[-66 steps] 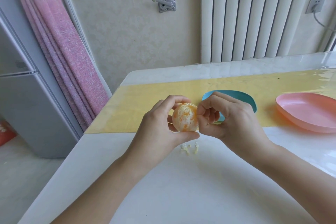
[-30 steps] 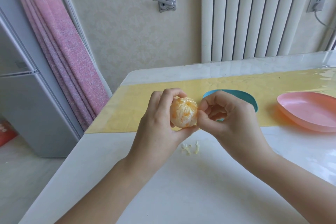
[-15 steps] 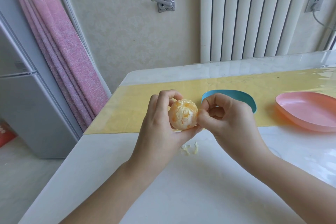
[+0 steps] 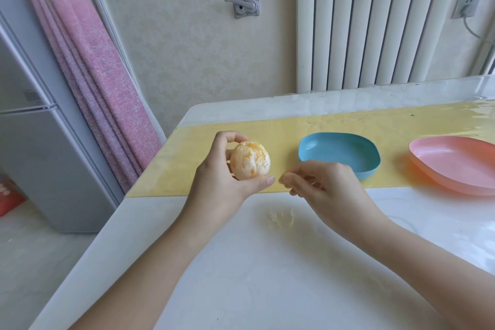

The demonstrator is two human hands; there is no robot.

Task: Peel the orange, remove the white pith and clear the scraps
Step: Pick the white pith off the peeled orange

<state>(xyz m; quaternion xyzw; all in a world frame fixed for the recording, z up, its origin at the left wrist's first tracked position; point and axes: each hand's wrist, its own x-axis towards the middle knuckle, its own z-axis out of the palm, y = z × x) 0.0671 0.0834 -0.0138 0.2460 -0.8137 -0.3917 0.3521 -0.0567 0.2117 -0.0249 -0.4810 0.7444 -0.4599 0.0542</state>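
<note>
My left hand (image 4: 222,182) grips the peeled orange (image 4: 250,160) between thumb and fingers, above the yellow mat's near edge. The fruit still shows white pith streaks. My right hand (image 4: 321,182) is off the orange, just to its right and lower. Its fingertips are bunched in a pinch, blurred by motion, with what looks like a small pale pith scrap between them. A little heap of pith scraps (image 4: 281,218) lies on the white table (image 4: 241,276) below my hands.
A blue dish (image 4: 369,166) sits on the yellow mat (image 4: 187,153) behind my right hand, and a pink plate (image 4: 455,166) is farther right. The table's left edge drops off beside a grey fridge (image 4: 40,155) and a pink curtain (image 4: 88,61).
My right hand has pulled away from the orange, down and to the right. My left hand has shifted the orange a little left.
</note>
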